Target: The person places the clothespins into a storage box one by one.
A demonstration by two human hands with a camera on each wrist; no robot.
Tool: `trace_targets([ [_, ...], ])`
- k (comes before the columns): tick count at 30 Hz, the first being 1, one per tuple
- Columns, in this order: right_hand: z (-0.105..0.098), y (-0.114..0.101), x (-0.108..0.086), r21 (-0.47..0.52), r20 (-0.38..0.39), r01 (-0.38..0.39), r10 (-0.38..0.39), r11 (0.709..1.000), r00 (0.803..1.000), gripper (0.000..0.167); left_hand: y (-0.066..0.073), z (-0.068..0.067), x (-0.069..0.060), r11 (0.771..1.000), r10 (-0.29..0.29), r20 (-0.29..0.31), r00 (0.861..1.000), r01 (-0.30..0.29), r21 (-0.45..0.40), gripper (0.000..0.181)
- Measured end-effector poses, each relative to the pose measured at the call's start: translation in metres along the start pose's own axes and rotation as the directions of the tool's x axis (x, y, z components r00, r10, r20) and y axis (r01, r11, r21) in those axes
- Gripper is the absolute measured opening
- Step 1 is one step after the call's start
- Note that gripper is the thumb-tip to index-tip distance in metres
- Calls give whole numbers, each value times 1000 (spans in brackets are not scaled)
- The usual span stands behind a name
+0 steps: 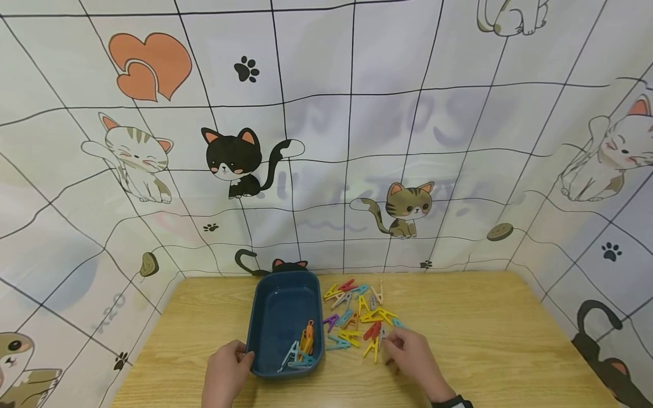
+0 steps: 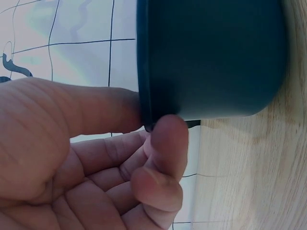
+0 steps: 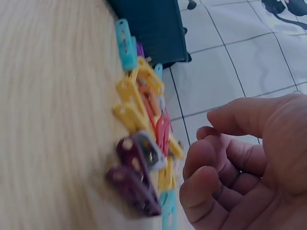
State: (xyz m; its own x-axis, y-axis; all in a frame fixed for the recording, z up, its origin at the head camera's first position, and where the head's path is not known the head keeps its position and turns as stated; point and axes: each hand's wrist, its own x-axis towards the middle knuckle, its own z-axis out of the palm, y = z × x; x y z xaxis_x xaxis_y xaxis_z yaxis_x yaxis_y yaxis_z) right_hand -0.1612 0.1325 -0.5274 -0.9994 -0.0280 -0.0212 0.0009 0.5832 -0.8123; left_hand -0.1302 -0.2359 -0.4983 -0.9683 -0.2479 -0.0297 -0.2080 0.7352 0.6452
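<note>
My left hand (image 1: 227, 371) (image 2: 91, 153) pinches the near left rim of a dark blue tray (image 1: 283, 306) (image 2: 216, 52) between thumb and fingers. Inside the tray, orange clips (image 1: 307, 340) and light blue clips (image 1: 301, 362) lie at the near right. My right hand (image 1: 415, 360) (image 3: 244, 158) is at the near right edge of the loose clips, its fingers bent, with a gap to the thumb and nothing visible between them. Close to it are a grey clip (image 3: 149, 151), a dark purple clip (image 3: 134, 177) and a red clip (image 3: 163, 134).
Right of the tray, loose clips in yellow (image 1: 371, 315), purple (image 1: 330, 322), light blue (image 1: 339, 342) and other colours lie spread on the wooden table (image 1: 469, 317). A cloth (image 1: 326, 130) with cat pictures stands behind and along both sides.
</note>
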Motion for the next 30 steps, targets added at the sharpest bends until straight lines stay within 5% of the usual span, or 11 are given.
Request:
trace_targets([
  [12, -5, 16, -13, -118, -20, -56, 54, 991, 998, 22, 1, 0, 0, 1000, -6, 9, 1000, 6, -14, 12],
  [30, -2, 27, -25, -209, 68, -124, 141, 970, 988, 35, 2, -1, 0, 1000, -20, 37, 999, 21, -16, 12],
])
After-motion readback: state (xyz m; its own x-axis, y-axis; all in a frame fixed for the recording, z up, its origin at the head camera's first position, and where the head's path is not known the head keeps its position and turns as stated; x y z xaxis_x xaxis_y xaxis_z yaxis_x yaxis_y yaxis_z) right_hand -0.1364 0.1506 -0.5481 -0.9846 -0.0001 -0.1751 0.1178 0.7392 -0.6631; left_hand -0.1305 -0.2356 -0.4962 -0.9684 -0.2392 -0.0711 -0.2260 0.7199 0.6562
